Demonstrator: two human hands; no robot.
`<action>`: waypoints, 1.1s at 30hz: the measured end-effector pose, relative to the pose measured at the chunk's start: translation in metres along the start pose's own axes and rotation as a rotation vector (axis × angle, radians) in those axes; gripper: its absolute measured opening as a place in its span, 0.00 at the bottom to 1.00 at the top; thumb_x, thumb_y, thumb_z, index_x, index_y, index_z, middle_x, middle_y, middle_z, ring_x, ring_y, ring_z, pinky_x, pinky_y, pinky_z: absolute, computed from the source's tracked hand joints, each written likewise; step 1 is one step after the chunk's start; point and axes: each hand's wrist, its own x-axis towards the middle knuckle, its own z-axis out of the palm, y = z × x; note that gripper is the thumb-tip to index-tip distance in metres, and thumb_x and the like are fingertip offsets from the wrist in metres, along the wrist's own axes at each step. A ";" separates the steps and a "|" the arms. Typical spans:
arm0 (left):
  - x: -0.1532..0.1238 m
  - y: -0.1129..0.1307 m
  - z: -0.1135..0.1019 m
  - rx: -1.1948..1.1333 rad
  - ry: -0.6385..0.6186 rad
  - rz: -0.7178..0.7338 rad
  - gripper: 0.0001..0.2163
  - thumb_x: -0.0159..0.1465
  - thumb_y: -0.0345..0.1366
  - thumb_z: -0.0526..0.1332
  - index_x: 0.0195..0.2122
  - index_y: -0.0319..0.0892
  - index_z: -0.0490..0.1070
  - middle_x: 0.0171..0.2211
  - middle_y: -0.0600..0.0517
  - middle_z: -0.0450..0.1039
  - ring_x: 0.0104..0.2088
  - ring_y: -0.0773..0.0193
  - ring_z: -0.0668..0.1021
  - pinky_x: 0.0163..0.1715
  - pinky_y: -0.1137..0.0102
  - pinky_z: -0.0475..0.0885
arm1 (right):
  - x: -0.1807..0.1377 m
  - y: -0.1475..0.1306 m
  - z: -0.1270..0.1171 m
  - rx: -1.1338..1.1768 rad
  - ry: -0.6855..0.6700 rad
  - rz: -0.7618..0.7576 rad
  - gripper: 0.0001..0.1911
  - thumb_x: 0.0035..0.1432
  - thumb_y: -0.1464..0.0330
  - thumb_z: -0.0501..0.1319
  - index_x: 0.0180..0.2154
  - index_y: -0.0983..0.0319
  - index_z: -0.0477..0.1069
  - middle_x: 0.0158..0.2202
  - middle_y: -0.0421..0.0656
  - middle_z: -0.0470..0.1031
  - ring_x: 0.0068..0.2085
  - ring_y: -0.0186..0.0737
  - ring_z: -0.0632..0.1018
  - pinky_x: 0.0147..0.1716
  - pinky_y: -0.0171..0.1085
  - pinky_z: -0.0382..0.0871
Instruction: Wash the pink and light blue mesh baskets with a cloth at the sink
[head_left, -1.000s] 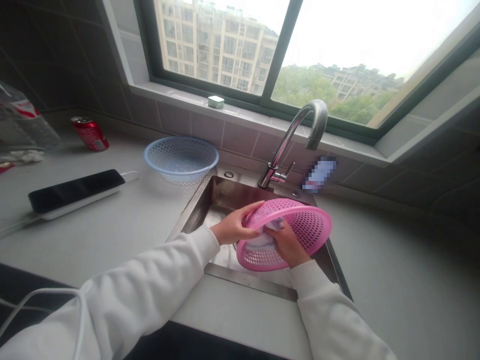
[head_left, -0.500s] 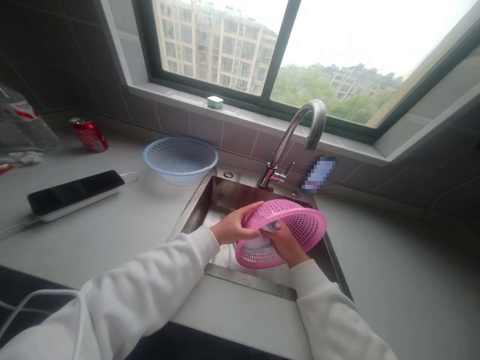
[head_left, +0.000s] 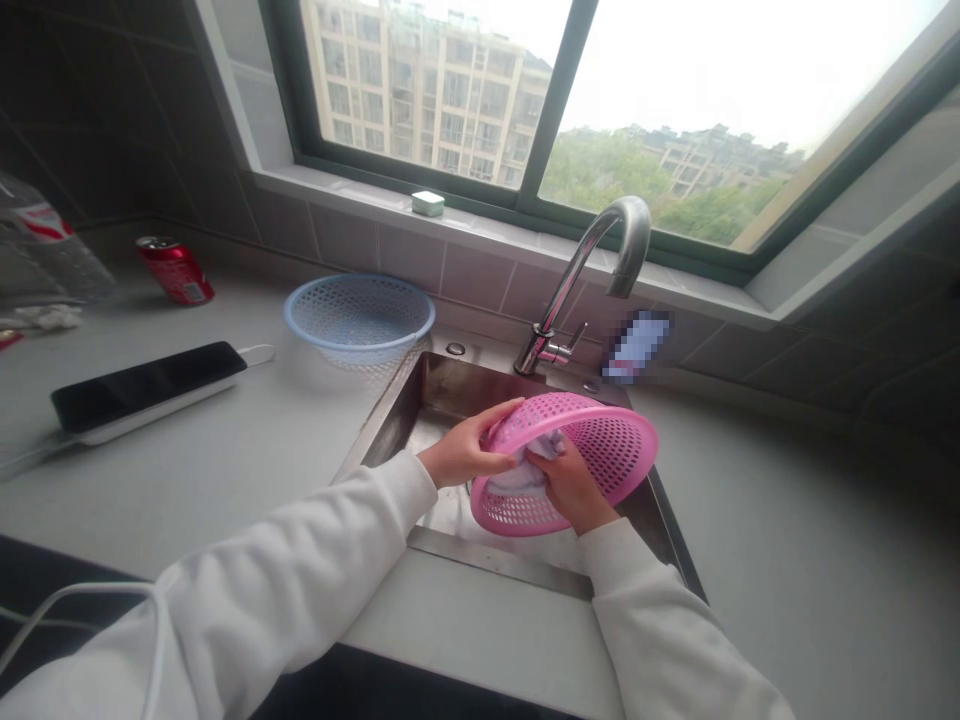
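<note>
A pink plastic basket (head_left: 622,455) with a holed wall is tilted over the steel sink (head_left: 450,385), its opening facing me and to the right. My left hand (head_left: 471,445) grips its left rim, thumb on the near side and fingers round the outside. Inside the basket, my right hand (head_left: 574,485) is closed on a pale, crumpled cloth (head_left: 521,475), pressing it against the inner wall. Part of the cloth is hidden behind the fingers and the rim.
A curved faucet (head_left: 581,270) rises behind the sink. On the left counter stand a blue basket (head_left: 360,335), a red can (head_left: 175,270), a plastic bottle (head_left: 56,245) and a black device (head_left: 150,385). A small green-white box (head_left: 428,204) sits on the windowsill.
My right hand has shifted slightly with the cloth along the basket's inside, and more of the cloth shows. The basket has tipped a little; my left hand keeps its hold.
</note>
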 end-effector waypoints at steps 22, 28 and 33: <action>-0.001 -0.005 -0.005 0.169 -0.051 -0.051 0.50 0.51 0.40 0.74 0.73 0.49 0.51 0.71 0.41 0.57 0.67 0.38 0.65 0.65 0.47 0.65 | 0.007 -0.018 -0.028 0.290 0.198 -0.033 0.23 0.44 0.56 0.76 0.42 0.54 0.78 0.39 0.38 0.84 0.42 0.46 0.83 0.40 0.43 0.81; -0.001 -0.004 -0.002 0.056 -0.056 -0.047 0.51 0.51 0.43 0.75 0.73 0.48 0.52 0.71 0.40 0.57 0.67 0.37 0.67 0.63 0.47 0.66 | 0.001 -0.007 -0.008 0.156 0.036 0.034 0.24 0.39 0.61 0.79 0.40 0.56 0.78 0.37 0.40 0.84 0.41 0.50 0.84 0.44 0.47 0.80; 0.000 -0.004 -0.006 0.008 -0.029 -0.111 0.60 0.47 0.49 0.78 0.75 0.46 0.44 0.73 0.38 0.51 0.71 0.36 0.58 0.69 0.45 0.57 | 0.005 -0.008 -0.013 0.183 0.085 0.005 0.25 0.38 0.62 0.80 0.40 0.56 0.77 0.37 0.39 0.84 0.39 0.47 0.84 0.45 0.47 0.79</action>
